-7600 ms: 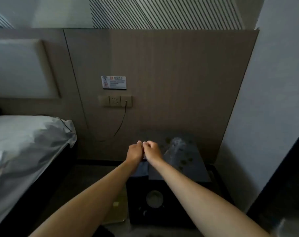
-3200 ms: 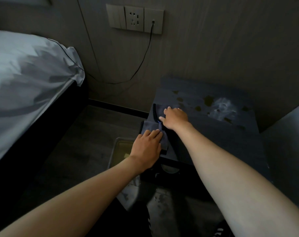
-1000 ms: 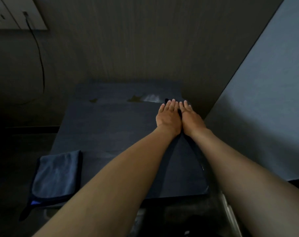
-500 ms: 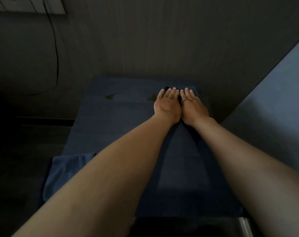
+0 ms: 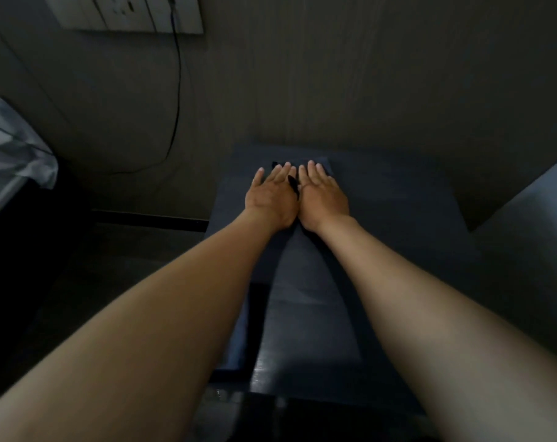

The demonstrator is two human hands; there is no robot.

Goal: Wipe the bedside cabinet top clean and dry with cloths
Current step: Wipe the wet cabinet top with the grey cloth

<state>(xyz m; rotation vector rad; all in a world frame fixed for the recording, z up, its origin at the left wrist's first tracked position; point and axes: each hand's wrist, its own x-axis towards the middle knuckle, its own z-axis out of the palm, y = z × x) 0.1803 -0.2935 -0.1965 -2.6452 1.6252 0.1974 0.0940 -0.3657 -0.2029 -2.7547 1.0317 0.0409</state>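
Note:
The dark bedside cabinet top (image 5: 398, 202) fills the middle of the view. My left hand (image 5: 271, 199) and my right hand (image 5: 323, 196) lie flat side by side, fingers straight, pressing a dark cloth (image 5: 327, 166) onto the top near its back left. Only the cloth's far edge shows past my fingertips. A second, blue folded cloth (image 5: 239, 330) lies at the cabinet's front left, mostly hidden under my left forearm. No spots show on the visible part of the top.
A wall panel stands right behind the cabinet, with a socket plate (image 5: 127, 11) and a black cable (image 5: 177, 90) hanging from it. A bed with a white sheet (image 5: 12, 154) is at the left. A pale wall (image 5: 525, 234) borders the cabinet's right side.
Both hands have slid the cloth leftward along the back of the top. The dark spots seen there earlier no longer show.

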